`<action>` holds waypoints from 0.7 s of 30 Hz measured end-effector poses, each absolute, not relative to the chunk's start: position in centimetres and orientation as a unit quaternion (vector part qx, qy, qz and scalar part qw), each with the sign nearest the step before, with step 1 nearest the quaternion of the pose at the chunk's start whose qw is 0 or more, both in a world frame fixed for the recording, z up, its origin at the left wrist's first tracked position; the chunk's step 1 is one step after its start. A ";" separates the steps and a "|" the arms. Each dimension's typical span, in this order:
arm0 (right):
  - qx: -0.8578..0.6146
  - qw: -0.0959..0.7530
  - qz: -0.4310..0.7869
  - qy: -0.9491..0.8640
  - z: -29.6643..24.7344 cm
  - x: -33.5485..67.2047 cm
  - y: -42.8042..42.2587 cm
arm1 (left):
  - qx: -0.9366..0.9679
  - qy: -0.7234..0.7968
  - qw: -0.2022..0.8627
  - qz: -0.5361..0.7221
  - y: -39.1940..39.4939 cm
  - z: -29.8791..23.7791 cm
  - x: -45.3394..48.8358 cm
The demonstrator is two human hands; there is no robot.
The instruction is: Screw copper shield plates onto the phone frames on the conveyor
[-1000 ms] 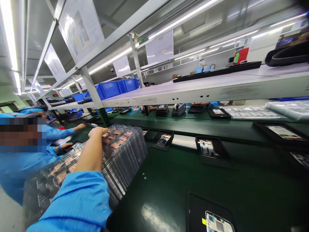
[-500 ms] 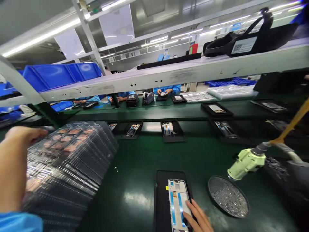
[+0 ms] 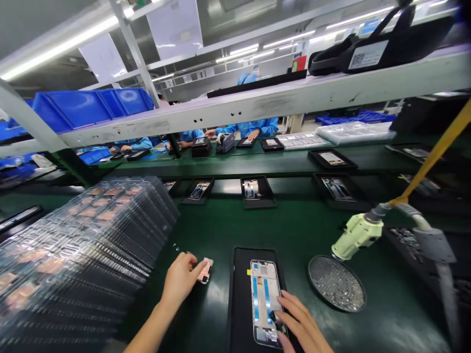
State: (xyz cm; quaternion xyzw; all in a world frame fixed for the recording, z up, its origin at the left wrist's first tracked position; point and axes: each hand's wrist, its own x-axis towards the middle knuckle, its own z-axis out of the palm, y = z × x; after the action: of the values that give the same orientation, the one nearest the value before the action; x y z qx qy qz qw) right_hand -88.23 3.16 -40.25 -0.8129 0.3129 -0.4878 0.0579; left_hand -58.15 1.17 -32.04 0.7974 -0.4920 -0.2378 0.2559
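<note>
My left hand [image 3: 183, 278] pinches a small pinkish flat part [image 3: 205, 270] just above the green table, left of a black tray [image 3: 239, 294]. In that tray lies an open phone frame [image 3: 262, 301] with blue strips inside. My right hand [image 3: 300, 326] rests on the lower right of the phone frame, fingers bent and pressing on it. A tall slanted stack of clear plastic trays [image 3: 84, 250] holding more pinkish parts stands at the left.
A round mesh dish of tiny screws [image 3: 336, 283] and a pale green electric screwdriver [image 3: 355, 235] on a yellow cable sit to the right. More trays with phones [image 3: 252, 190] lie on the belt beyond. Other workers in blue sit across, under a shelf with blue bins [image 3: 84, 105].
My left hand has come down from the top of the tray stack to the table, now holding a pinkish part. My right hand has settled further onto the phone frame.
</note>
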 end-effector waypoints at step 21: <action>-0.727 0.287 -0.381 0.494 -37.1 -88.3 -6.3 | 0.565 -0.799 0.147 -0.145 -6.4 -36.9 -67.9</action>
State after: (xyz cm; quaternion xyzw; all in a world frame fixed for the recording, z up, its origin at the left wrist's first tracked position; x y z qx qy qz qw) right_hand -88.33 -6.29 -37.12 -0.7274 0.4937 -0.3808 0.2868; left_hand -67.86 -6.38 -36.91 0.5648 -0.7991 -0.1449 0.1465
